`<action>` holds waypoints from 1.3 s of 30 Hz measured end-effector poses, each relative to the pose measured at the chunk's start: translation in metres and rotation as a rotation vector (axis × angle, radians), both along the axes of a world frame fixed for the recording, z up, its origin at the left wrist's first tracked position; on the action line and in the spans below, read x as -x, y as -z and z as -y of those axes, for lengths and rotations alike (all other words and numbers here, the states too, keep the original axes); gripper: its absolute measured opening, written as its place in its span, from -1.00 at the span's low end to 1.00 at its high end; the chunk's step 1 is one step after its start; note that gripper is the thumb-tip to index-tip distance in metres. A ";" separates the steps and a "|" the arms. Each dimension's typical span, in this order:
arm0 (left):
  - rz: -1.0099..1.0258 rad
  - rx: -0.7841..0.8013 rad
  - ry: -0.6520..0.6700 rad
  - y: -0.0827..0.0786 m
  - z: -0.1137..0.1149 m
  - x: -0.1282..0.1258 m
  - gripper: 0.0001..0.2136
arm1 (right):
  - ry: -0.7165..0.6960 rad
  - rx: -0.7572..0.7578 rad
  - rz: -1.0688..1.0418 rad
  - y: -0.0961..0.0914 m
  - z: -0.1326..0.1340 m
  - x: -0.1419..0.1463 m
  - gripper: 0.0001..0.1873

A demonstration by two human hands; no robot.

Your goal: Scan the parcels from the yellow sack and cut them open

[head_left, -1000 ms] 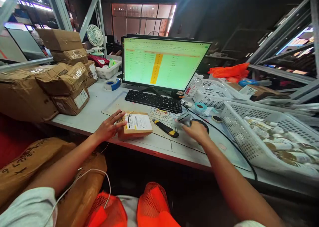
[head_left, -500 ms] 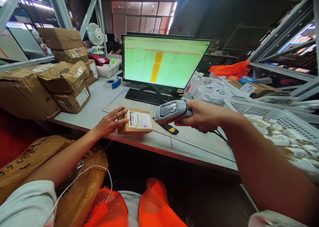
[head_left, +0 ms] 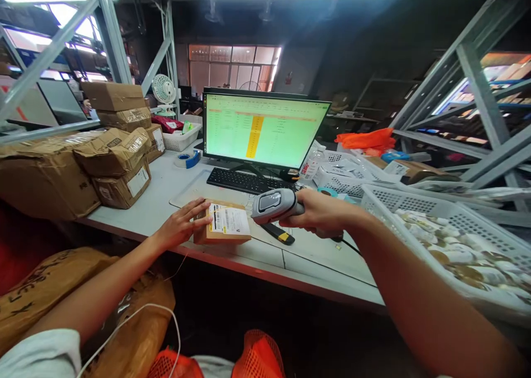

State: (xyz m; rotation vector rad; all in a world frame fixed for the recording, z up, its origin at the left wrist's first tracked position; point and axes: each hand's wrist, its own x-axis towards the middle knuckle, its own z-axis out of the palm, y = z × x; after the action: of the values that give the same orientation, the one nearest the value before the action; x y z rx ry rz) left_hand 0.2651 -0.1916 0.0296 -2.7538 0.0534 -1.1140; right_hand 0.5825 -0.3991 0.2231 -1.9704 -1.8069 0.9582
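A small cardboard box [head_left: 222, 237] with a white printed label [head_left: 229, 219] sits at the front of the desk. My left hand [head_left: 185, 222] grips its left end, fingers lying over the top edge beside the label; the thumb is hidden. In my right hand [head_left: 317, 211] is a grey handheld barcode scanner [head_left: 274, 202], its head close to the right side of the box. The fingers wrap round the scanner's handle, and a dark cable runs from below it. Partly beneath the scanner, a black and yellow utility knife [head_left: 279, 233] lies on the desk mat.
A monitor [head_left: 265, 129] with a lit spreadsheet stands behind a black keyboard [head_left: 240, 181]. Stacked cartons [head_left: 120, 173] occupy the left side, near a blue tape roll [head_left: 187, 159]. On the right is a white basket [head_left: 398, 198] of rolled items. Brown packages [head_left: 136, 323] lie below the desk's left edge.
My view has tilted up, so the desk appears lower. The scanner has come slightly left, nearer the box. My left hand stays on the box.
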 end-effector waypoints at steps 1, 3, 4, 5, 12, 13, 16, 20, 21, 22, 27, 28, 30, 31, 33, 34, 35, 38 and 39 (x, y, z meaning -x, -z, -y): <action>0.000 0.012 -0.003 0.001 -0.001 0.000 -0.19 | 0.002 -0.026 -0.001 0.002 -0.001 -0.002 -0.54; -0.005 0.053 -0.014 0.006 -0.003 0.001 -0.19 | 0.039 -0.073 0.013 0.010 -0.005 -0.008 -0.57; -0.007 0.082 -0.025 0.010 -0.005 0.001 -0.18 | 0.067 -0.097 0.024 0.016 -0.008 -0.012 -0.58; -0.005 0.115 -0.040 0.014 -0.006 0.002 -0.17 | 0.101 -0.121 0.040 0.024 -0.010 -0.017 -0.59; 0.078 0.411 -0.142 0.053 -0.013 0.006 -0.16 | 0.403 -0.181 0.322 0.115 -0.029 -0.075 -0.73; 0.099 0.448 -0.153 0.058 -0.013 0.005 -0.17 | 0.439 -0.180 0.409 0.127 -0.030 -0.082 -0.73; 0.146 0.519 -0.171 0.069 -0.012 0.003 -0.19 | 0.527 -0.130 0.641 0.156 -0.026 -0.096 -0.69; 0.151 0.575 -0.189 0.074 -0.012 0.002 -0.20 | 0.576 -0.067 0.727 0.180 -0.019 -0.099 -0.65; 0.145 0.582 -0.195 0.074 -0.012 0.002 -0.20 | 0.579 -0.062 0.730 0.184 -0.019 -0.098 -0.65; 0.141 0.588 -0.201 0.074 -0.013 0.002 -0.20 | 0.580 -0.058 0.732 0.186 -0.018 -0.096 -0.66; 0.135 0.626 -0.277 0.081 -0.021 -0.001 -0.03 | 0.554 -0.092 0.723 0.175 -0.019 -0.091 -0.69; 0.135 0.634 -0.292 0.084 -0.023 -0.002 0.00 | 0.556 -0.121 0.700 0.169 -0.018 -0.091 -0.69; 0.139 0.638 -0.312 0.090 -0.030 -0.003 0.02 | 0.564 -0.206 0.570 0.152 -0.014 -0.092 -0.70; 0.142 0.633 -0.323 0.091 -0.034 -0.002 -0.01 | 0.564 -0.258 0.454 0.142 -0.010 -0.092 -0.69; 0.128 0.618 -0.373 0.090 -0.039 0.003 -0.08 | 0.569 -0.365 0.147 0.121 0.002 -0.094 -0.66; 0.120 0.607 -0.413 0.086 -0.040 0.007 -0.12 | 0.576 -0.412 -0.025 0.110 0.009 -0.093 -0.63; 0.123 0.589 -0.455 0.079 -0.039 0.011 -0.17 | 0.589 -0.450 -0.189 0.098 0.017 -0.093 -0.58; 0.242 0.496 -0.521 0.042 -0.020 0.016 -0.47 | 0.614 -0.511 -0.558 0.066 0.038 -0.083 -0.45; 0.300 0.471 -0.495 0.026 -0.009 0.012 -0.59 | 0.602 -0.519 -0.639 0.057 0.042 -0.078 -0.44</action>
State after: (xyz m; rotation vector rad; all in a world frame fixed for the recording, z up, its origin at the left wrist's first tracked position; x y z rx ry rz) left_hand 0.2527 -0.1828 0.0037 -2.6734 -0.9837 -1.5046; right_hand 0.6603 -0.4409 0.1656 -1.4907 -0.9041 0.7019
